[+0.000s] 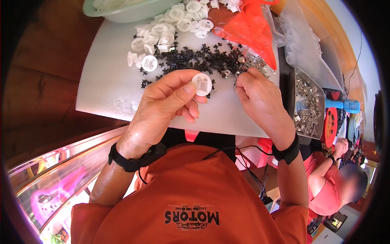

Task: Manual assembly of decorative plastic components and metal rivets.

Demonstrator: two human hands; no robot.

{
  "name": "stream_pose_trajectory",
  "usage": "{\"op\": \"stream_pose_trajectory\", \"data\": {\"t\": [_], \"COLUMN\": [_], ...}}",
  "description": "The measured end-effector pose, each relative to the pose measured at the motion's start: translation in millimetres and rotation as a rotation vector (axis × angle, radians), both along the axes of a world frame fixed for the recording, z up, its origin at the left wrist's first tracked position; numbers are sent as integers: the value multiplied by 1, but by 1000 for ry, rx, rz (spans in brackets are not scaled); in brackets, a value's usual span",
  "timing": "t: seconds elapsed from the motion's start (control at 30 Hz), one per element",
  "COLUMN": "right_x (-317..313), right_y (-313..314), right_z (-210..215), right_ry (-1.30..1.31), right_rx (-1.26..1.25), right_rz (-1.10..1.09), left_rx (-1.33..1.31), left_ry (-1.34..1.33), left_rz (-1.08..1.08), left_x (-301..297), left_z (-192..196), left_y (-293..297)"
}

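Observation:
My left hand [168,95] pinches a white round plastic part [202,84] between thumb and forefinger, its moulded inner side facing up. The other fingers curl loosely below it. To the right, my right hand [260,91] is closed at the edge of a heap of small shiny metal pieces [256,63]. Its fingertips are pressed together, and what they hold, if anything, I cannot make out. Beyond both hands spreads a pile of small black cross-shaped pieces [191,59]. More white round parts [160,36] lie heaped behind them, with one [149,63] close to my left hand.
A white work board [105,81] carries the piles. At the back are a pale green basin [126,12] and a red plastic bag [252,28]. On the right stand a metal tray [323,110] of metal pieces, a blue handheld fan [349,106] and another person [325,187].

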State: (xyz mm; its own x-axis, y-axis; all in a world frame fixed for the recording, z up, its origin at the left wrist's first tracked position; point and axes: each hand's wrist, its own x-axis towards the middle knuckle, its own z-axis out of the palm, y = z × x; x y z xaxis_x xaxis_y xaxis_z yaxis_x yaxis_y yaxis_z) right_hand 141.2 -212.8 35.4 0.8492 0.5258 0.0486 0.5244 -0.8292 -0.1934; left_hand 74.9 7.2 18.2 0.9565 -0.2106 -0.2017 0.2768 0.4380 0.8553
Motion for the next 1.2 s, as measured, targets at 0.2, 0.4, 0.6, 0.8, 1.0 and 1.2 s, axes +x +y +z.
{"op": "stream_pose_trajectory", "data": {"t": [0.2,0.4,0.6,0.8,1.0,1.2], "right_x": [0,0,0,-4,-14,-14], "right_y": [3,2,1,1,19,22], "right_z": [-3,-3,-3,13,29,27], "right_ry": [-55,-67,-74,51,338,309], "right_rx": [-80,-97,-86,210,558,579], "right_rz": [-32,-30,-6,54,191,303], "left_rx": [-8,31,91,118,128,69], "left_ry": [-11,-15,-54,-50,-55,3], "left_rz": [-24,-30,-48,-64,-112,-141], "left_x": [-1,-2,-1,1,2,1], "left_z": [-4,-5,-8,-6,3,10], "left_y": [3,3,3,0,-3,-4]}}
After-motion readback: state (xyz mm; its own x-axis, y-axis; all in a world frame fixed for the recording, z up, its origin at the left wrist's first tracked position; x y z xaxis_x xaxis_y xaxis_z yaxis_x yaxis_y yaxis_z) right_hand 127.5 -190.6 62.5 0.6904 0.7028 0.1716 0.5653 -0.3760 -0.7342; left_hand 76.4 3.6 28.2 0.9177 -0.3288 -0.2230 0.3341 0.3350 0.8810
